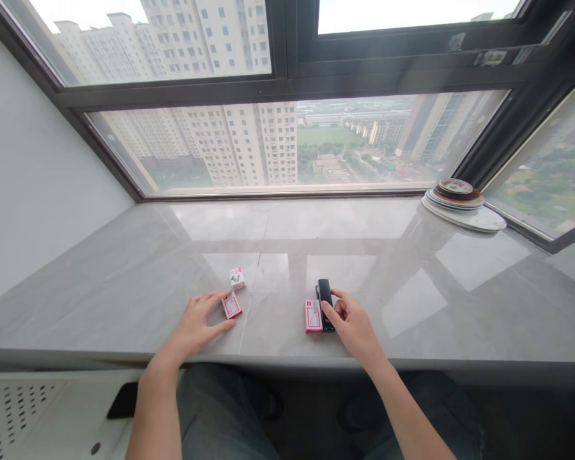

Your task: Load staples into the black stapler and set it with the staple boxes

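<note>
My left hand has its thumb and index finger at opposite edges of a small red-and-white box lying on the counter. Just behind that box is a second small white box with a dark picture and red marks; the two boxes sit close together. My right hand has its thumb and index finger around a black stapler, which rests lengthwise away from me. Against the stapler's left side lies a larger red-and-white box. The right hand's other fingers are curled and partly hidden.
A grey marble-look counter runs below a dark-framed window. At its far right corner is a stack of plates or mats. Beneath the counter at left stands a white perforated surface with a dark flat object on it.
</note>
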The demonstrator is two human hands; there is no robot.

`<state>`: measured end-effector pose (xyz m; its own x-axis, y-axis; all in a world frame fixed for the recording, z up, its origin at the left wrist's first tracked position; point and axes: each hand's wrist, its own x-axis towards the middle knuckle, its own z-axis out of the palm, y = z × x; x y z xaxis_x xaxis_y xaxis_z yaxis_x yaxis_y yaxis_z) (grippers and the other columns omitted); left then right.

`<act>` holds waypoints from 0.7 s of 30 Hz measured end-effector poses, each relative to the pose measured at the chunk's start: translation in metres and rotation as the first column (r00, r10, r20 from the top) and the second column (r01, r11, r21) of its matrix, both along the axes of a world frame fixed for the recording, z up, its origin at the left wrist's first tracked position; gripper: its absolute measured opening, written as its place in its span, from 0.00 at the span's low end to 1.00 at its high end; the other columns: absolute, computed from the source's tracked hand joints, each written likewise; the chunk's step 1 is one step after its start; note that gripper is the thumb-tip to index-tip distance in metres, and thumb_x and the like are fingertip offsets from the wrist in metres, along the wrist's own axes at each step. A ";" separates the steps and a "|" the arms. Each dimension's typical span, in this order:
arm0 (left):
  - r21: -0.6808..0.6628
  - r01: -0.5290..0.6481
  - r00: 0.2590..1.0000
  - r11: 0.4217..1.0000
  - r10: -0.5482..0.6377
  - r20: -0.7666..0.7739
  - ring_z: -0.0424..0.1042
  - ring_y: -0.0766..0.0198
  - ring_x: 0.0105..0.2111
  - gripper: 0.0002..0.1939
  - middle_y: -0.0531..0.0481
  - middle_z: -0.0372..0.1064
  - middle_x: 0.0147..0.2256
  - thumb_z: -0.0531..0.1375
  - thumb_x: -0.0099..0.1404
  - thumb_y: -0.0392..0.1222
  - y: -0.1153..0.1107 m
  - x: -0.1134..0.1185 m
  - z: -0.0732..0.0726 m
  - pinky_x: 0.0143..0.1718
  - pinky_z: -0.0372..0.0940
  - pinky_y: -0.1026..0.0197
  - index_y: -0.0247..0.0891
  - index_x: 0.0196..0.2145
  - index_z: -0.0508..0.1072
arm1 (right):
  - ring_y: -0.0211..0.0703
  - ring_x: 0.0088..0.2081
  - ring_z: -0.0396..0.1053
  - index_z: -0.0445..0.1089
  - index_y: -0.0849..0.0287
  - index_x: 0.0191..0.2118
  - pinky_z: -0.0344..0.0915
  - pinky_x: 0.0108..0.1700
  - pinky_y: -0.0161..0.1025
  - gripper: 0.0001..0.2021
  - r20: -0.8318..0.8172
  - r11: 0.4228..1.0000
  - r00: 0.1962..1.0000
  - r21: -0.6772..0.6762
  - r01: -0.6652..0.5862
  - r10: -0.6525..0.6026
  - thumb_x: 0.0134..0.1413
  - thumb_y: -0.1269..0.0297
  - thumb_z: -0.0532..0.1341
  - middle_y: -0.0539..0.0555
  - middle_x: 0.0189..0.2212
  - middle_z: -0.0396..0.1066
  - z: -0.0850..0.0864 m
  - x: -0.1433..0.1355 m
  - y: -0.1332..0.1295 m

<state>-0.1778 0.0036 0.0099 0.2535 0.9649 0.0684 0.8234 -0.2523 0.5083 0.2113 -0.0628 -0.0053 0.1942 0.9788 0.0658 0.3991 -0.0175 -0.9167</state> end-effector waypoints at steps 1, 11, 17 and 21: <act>0.004 0.023 0.999 1.000 -0.023 0.027 0.63 0.47 0.61 0.31 0.51 0.69 0.59 0.66 0.61 0.55 -0.010 0.013 0.004 0.62 0.60 0.46 0.53 0.61 0.70 | 0.41 0.27 0.61 0.70 0.55 0.56 0.62 0.35 0.38 0.26 0.001 1.000 1.000 -0.002 0.002 -0.002 0.63 0.41 0.58 0.45 0.23 0.59 0.000 0.000 0.000; 0.006 0.369 0.865 0.929 -0.346 0.363 0.69 0.55 0.58 0.29 0.53 0.70 0.57 0.67 0.61 0.43 -0.035 0.172 0.039 0.60 0.64 0.53 0.54 0.59 0.68 | 0.41 0.27 0.63 0.70 0.58 0.57 0.62 0.34 0.37 0.28 0.018 1.000 1.000 0.005 -0.022 0.022 0.63 0.40 0.58 0.45 0.23 0.61 -0.001 0.002 0.000; -0.122 0.394 0.847 0.911 -0.309 0.432 0.75 0.55 0.46 0.32 0.53 0.74 0.49 0.69 0.58 0.46 -0.029 0.195 0.020 0.47 0.71 0.54 0.55 0.58 0.66 | 0.42 0.28 0.64 0.70 0.58 0.60 0.61 0.33 0.37 0.30 0.045 0.999 0.998 -0.006 -0.045 0.046 0.65 0.40 0.55 0.46 0.24 0.62 0.002 0.003 -0.001; -0.080 0.407 0.841 0.910 -0.339 0.422 0.70 0.53 0.56 0.40 0.51 0.69 0.58 0.72 0.56 0.49 -0.030 0.198 0.018 0.56 0.67 0.52 0.56 0.64 0.62 | 0.42 0.29 0.64 0.69 0.57 0.62 0.61 0.34 0.38 0.30 -0.004 0.998 0.998 -0.022 -0.067 0.067 0.66 0.40 0.53 0.46 0.25 0.62 0.007 0.007 -0.001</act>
